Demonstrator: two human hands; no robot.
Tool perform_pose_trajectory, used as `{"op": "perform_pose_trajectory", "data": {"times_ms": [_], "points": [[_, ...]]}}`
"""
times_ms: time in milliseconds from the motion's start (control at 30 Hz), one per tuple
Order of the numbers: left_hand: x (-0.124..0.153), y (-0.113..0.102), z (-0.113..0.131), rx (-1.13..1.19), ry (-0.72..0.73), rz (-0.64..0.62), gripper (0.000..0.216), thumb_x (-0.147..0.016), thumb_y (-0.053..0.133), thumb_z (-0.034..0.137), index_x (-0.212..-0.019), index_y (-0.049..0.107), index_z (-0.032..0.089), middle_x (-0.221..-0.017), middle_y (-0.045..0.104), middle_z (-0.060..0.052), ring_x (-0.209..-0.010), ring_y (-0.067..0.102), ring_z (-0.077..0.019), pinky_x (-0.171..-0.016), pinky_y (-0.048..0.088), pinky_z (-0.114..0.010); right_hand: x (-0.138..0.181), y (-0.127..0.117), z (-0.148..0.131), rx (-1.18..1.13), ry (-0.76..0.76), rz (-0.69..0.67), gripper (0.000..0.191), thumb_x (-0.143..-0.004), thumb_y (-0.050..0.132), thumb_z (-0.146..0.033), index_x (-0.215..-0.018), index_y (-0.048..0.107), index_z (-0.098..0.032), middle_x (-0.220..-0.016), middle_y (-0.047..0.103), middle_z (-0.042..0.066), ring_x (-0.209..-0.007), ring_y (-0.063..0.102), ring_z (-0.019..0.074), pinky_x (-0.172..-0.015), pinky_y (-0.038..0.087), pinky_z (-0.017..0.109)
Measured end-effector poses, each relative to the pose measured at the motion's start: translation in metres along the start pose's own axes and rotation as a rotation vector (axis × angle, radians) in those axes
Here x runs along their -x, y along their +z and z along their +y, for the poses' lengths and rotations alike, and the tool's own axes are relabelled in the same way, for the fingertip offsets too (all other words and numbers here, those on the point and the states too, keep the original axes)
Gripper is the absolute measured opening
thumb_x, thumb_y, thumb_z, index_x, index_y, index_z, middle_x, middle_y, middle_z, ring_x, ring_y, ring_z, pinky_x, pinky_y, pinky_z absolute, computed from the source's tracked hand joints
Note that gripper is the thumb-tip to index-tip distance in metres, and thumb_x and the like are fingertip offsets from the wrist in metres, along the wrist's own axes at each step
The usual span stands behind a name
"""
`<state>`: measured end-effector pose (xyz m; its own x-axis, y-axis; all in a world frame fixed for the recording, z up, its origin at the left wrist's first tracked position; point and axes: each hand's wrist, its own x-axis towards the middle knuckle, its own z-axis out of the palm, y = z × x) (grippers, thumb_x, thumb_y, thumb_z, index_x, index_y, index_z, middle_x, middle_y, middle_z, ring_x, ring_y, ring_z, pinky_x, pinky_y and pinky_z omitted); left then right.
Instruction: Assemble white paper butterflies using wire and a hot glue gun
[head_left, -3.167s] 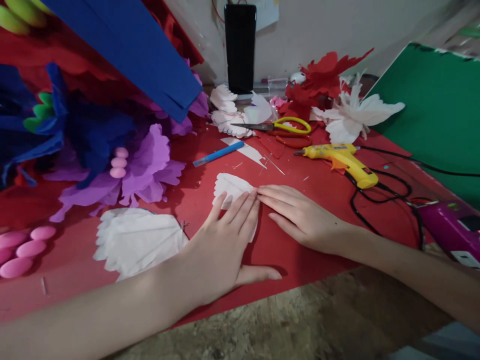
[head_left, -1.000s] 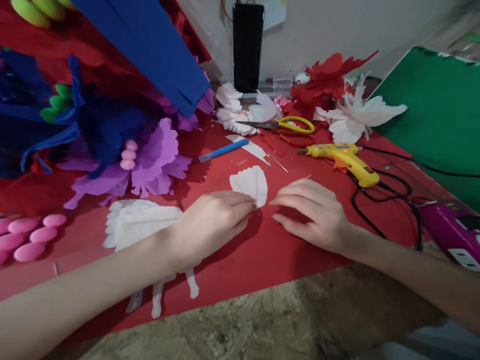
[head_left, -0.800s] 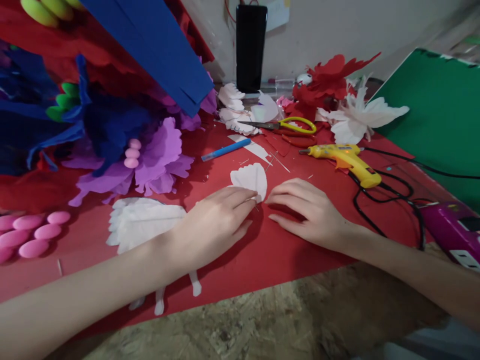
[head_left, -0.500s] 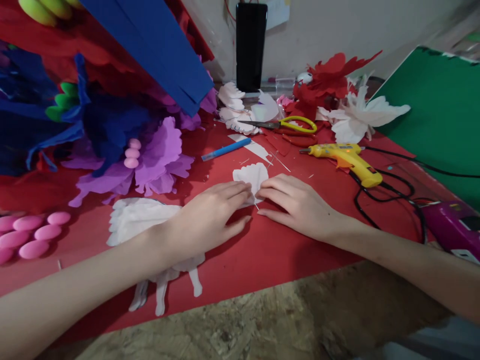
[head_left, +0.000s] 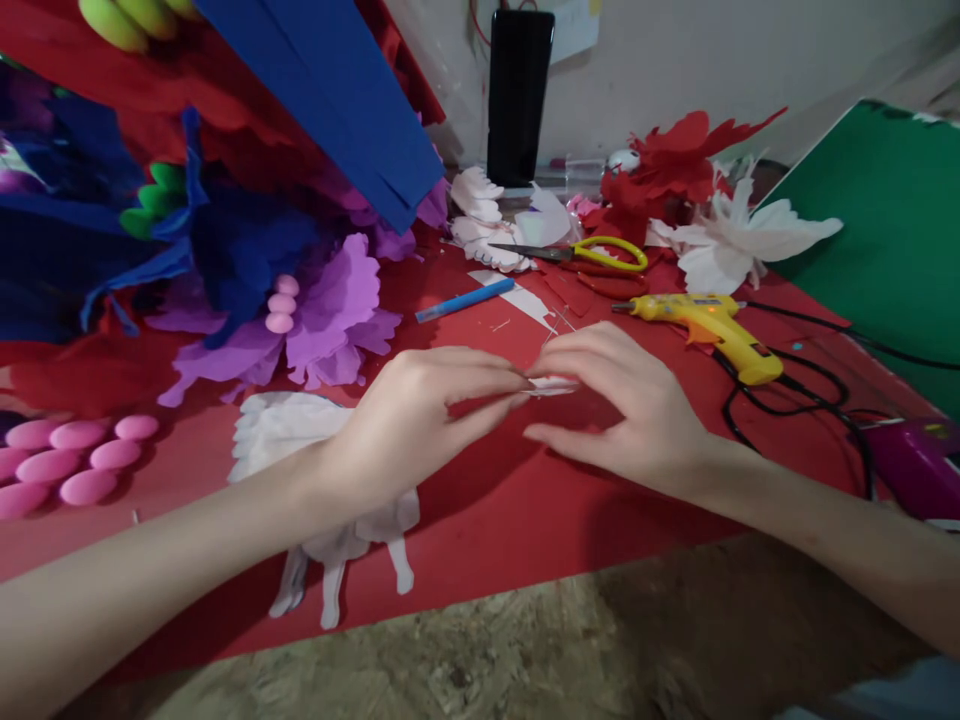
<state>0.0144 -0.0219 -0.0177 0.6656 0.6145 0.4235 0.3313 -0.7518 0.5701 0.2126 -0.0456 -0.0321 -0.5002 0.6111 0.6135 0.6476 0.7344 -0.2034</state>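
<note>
A small white paper petal (head_left: 553,384) is seen nearly edge-on above the red sheet, with a thin strip or wire along its lower edge. My left hand (head_left: 424,410) pinches its left end between thumb and fingertips. Around the other end curves my right hand (head_left: 634,410), its thumb spread well away from the fingers; whether those fingertips touch the petal is hidden. Beneath my left forearm lies a stack of white butterfly-wing-shaped cutouts (head_left: 277,425).
A yellow glue gun (head_left: 712,325) with a looping black cord rests at right. Yellow-handled scissors (head_left: 607,253), a blue pen (head_left: 465,299) and white scraps lie behind my hands. Purple petals (head_left: 337,310) and pink ovals (head_left: 88,487) occupy the left. A black phone (head_left: 520,100) stands against the wall.
The white petal lay face-up under both hands; now it is raised and turned edge-on in my left fingers. My right thumb and fingers have spread apart. The view has shifted slightly left.
</note>
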Motion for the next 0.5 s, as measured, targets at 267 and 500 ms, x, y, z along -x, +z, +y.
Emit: {"op": "perform_pose_trajectory", "data": {"times_ms": [267, 500], "points": [[-0.008, -0.006, 0.019, 0.396, -0.376, 0.097, 0.012, -0.080, 0.060, 0.024, -0.077, 0.071, 0.018, -0.074, 0.071, 0.004, -0.063, 0.063, -0.0092, -0.054, 0.049, -0.015, -0.026, -0.028, -0.008, -0.425, 0.447, -0.068, 0.011, -0.076, 0.062, -0.029, -0.073, 0.063, -0.018, -0.067, 0.063, -0.001, -0.057, 0.057, 0.0089, -0.050, 0.047, 0.019], [-0.009, -0.001, 0.014, 0.540, -0.500, 0.081, 0.009, -0.072, 0.065, 0.024, -0.071, 0.072, 0.018, -0.069, 0.072, 0.005, -0.061, 0.064, -0.0098, -0.053, 0.050, -0.014, -0.024, -0.026, -0.002, -0.522, 0.572, -0.135, 0.013, -0.071, 0.067, -0.032, -0.072, 0.066, -0.018, -0.068, 0.065, -0.001, -0.057, 0.059, 0.0095, -0.048, 0.048, 0.017]]}}
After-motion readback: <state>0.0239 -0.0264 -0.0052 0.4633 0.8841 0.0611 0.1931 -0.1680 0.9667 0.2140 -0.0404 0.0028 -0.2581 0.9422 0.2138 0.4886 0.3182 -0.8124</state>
